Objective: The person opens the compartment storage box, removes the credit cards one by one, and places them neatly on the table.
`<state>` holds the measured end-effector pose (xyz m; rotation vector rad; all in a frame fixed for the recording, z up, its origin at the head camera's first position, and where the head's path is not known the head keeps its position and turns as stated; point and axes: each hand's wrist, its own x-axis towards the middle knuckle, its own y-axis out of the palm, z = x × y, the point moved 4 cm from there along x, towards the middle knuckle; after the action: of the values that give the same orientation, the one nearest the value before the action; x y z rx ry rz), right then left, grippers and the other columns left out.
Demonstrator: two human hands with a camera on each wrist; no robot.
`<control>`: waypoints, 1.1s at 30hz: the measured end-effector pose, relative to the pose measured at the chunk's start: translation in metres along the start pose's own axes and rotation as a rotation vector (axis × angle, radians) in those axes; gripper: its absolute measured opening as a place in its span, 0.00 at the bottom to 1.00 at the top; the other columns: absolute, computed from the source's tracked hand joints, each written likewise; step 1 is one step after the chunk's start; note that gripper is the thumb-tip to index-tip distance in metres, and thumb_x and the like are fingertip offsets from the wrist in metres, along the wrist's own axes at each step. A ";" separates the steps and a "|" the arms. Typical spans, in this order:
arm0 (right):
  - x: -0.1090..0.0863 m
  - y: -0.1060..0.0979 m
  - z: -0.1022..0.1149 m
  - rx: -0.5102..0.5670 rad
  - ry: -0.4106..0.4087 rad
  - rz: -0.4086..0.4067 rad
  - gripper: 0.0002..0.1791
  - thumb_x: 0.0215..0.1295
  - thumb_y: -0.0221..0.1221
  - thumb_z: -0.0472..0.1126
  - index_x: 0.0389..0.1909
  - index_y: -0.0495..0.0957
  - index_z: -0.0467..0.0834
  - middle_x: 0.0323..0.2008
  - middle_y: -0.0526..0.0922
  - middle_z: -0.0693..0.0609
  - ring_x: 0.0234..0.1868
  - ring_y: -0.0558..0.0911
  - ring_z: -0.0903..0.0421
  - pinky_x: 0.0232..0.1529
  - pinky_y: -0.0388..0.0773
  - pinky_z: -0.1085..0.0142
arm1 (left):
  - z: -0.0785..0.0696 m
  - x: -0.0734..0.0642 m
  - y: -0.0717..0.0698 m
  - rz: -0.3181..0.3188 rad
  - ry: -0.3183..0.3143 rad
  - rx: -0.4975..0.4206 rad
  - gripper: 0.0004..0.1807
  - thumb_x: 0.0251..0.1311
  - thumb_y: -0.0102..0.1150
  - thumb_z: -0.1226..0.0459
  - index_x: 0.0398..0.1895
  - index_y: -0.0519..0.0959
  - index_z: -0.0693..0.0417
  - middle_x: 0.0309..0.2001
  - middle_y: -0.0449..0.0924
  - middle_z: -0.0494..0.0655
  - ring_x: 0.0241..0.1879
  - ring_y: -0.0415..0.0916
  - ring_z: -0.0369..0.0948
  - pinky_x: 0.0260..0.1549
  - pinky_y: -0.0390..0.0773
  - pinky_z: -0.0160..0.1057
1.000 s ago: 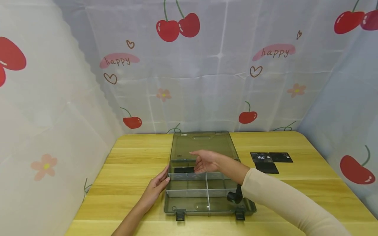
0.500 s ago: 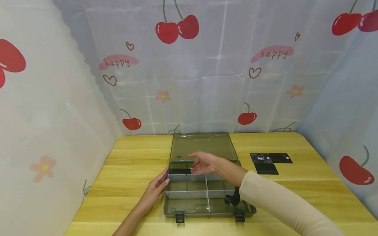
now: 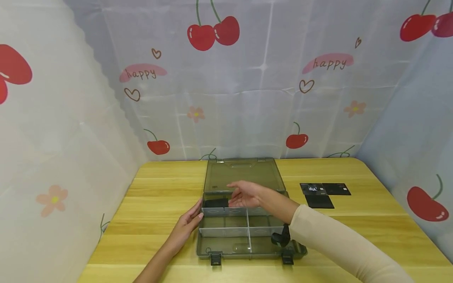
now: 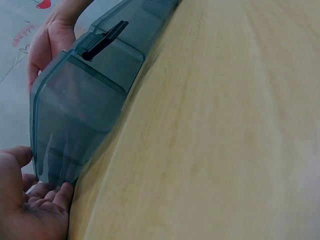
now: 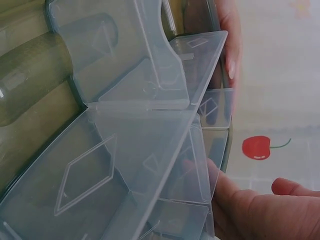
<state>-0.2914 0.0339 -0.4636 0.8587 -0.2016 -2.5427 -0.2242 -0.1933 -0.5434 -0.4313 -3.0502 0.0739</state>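
Note:
A smoky green divided plastic box [image 3: 224, 222] lies open on the table, its lid folded back. My left hand [image 3: 185, 226] grips the box's left side, the thumb near its rim; in the left wrist view the left hand [image 4: 35, 205] curls about the corner. My right hand [image 3: 245, 194] reaches into the back compartment. There, a black card [image 3: 216, 203] lies at the left, its right end against my right fingertips, and the right thumb stands out away from it. In the right wrist view clear dividers [image 5: 145, 165] partly hide the right hand [image 5: 260, 210].
Three dark cards lie right of the box: one marked "Vip" [image 3: 313, 189], a black card [image 3: 337, 189] beside it and a plain card [image 3: 319, 201] in front. Two black latches [image 3: 216, 258] hang at the box's front. A cherry-patterned curtain [image 3: 247, 98] stands behind the table.
The black card has shifted slightly left in the back compartment and more of its face shows. My right fingers stay near its right end. The left hand has stayed put.

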 end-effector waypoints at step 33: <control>0.007 0.010 0.000 -0.242 -0.176 -0.042 0.20 0.73 0.54 0.29 0.59 0.71 0.19 0.53 0.76 0.23 0.51 0.83 0.35 0.54 0.84 0.54 | 0.001 -0.001 0.000 0.008 -0.012 0.023 0.33 0.78 0.50 0.59 0.81 0.54 0.48 0.80 0.48 0.50 0.78 0.48 0.47 0.69 0.62 0.43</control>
<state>-0.2923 0.0216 -0.4642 0.5536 0.0710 -2.6129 -0.2231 -0.1938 -0.5442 -0.4424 -3.0560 0.1118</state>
